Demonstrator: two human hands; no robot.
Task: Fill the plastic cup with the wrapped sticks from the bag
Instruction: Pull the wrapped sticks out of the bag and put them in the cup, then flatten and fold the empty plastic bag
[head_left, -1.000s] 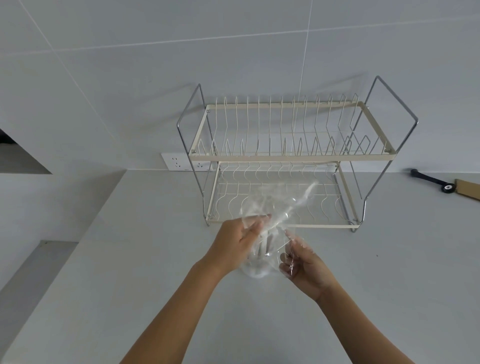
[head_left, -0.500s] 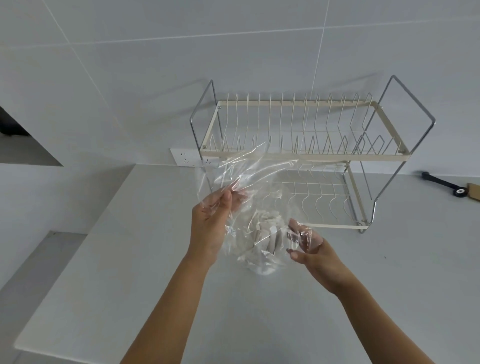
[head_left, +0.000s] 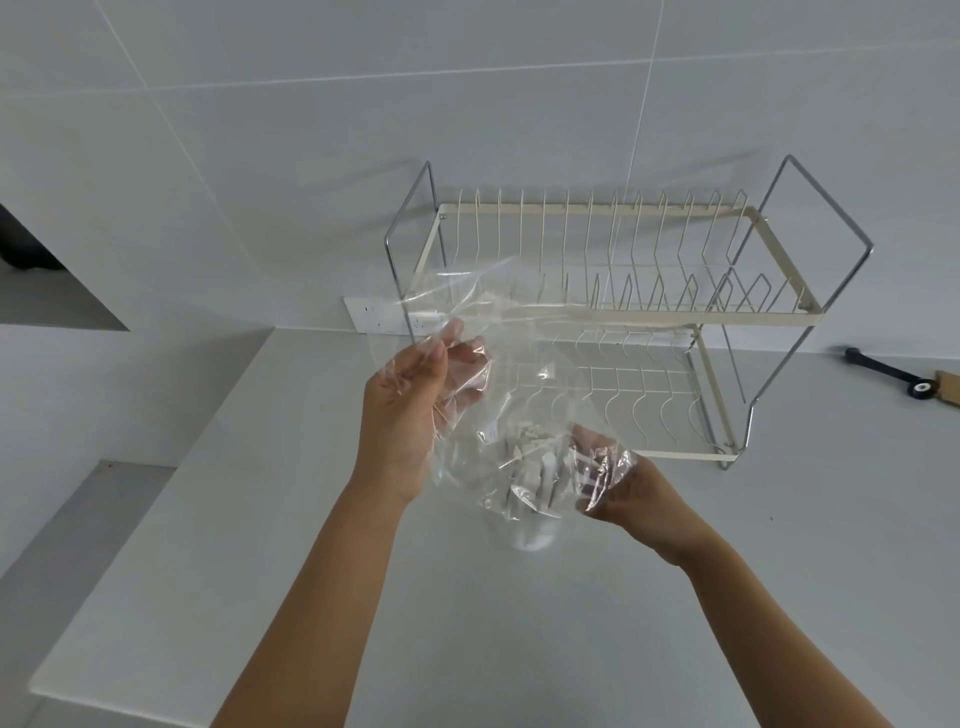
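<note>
A clear plastic bag (head_left: 498, 332) is stretched in the air between both hands above the counter. My left hand (head_left: 415, 410) grips its upper left part, raised high. Lower and to the right, my right hand (head_left: 618, 483) pinches the bag's other end. Several white wrapped sticks (head_left: 535, 467) show through the film, standing bunched together. Under them the base of a clear plastic cup (head_left: 530, 535) rests on the counter; its rim is hidden by the bag, and I cannot tell whether the sticks are in the bag or in the cup.
A two-tier cream wire dish rack (head_left: 597, 312) stands against the tiled wall behind the bag. A wall socket (head_left: 374, 314) sits left of it. A black tool (head_left: 883, 371) and a brown piece (head_left: 948, 387) lie at the far right. The counter edge (head_left: 104, 525) drops off on the left.
My left hand has lifted the bag's left side up and away, spreading the film open. My right hand has shifted right. The view has moved slightly left and down.
</note>
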